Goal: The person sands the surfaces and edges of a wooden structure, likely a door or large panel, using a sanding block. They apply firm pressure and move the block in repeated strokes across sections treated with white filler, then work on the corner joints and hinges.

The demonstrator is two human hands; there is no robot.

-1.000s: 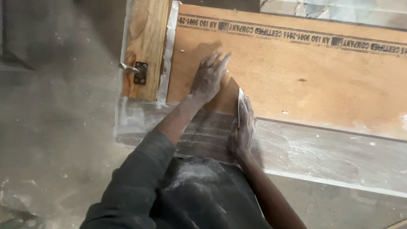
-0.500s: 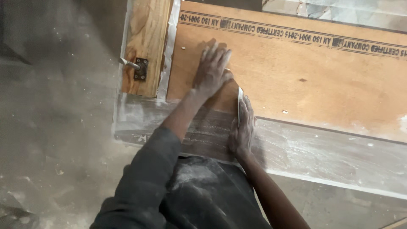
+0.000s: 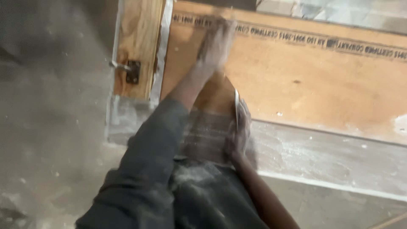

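Left hand (image 3: 216, 44), open and flat, had slid further up the brown board (image 3: 322, 80) toward its printed edge, blurred; right hand (image 3: 238, 131) remained clasped on the board's near edge, steadying it.

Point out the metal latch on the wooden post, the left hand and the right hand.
metal latch (image 3: 132, 71), head view, on its dark plate.
left hand (image 3: 216, 44), head view, back of the blurred hand.
right hand (image 3: 239, 129), head view, on the knuckles.

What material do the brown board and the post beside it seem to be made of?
The board looks like hardboard or fibreboard: smooth, matt, even brown, no grain visible. The post looks like solid unpainted wood: pale, with clear grain lines. Both are dusty.
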